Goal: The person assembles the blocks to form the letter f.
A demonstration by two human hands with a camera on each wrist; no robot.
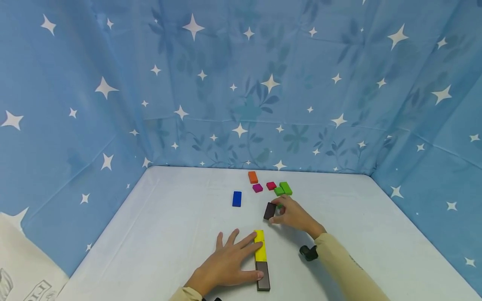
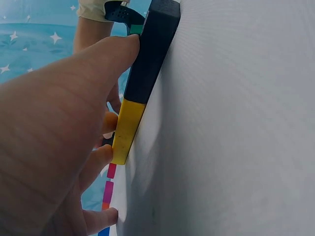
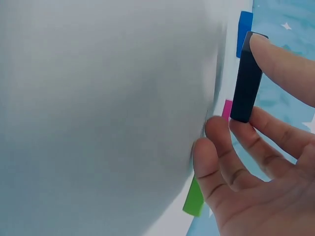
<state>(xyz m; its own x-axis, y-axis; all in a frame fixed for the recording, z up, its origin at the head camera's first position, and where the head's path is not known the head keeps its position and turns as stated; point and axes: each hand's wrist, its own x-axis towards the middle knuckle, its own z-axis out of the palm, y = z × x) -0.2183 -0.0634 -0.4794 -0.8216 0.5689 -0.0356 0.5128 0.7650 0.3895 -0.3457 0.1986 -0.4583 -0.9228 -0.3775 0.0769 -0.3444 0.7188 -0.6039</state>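
Observation:
My left hand lies spread on the white table, its thumb on a dark block and its fingertips touching a yellow block. These two blocks lie end to end in a straight line, also visible in the left wrist view. Farther forward, my right hand pinches another dark block by its ends, between the thumb and fingertips. That block is tilted, and a gap separates it from the yellow one. A green piece beside the right hand is partly hidden by its fingers.
Behind the right hand lie two green blocks, a red block, a magenta block and an orange block. A blue block sits left of them. Blue starred curtains surround the table.

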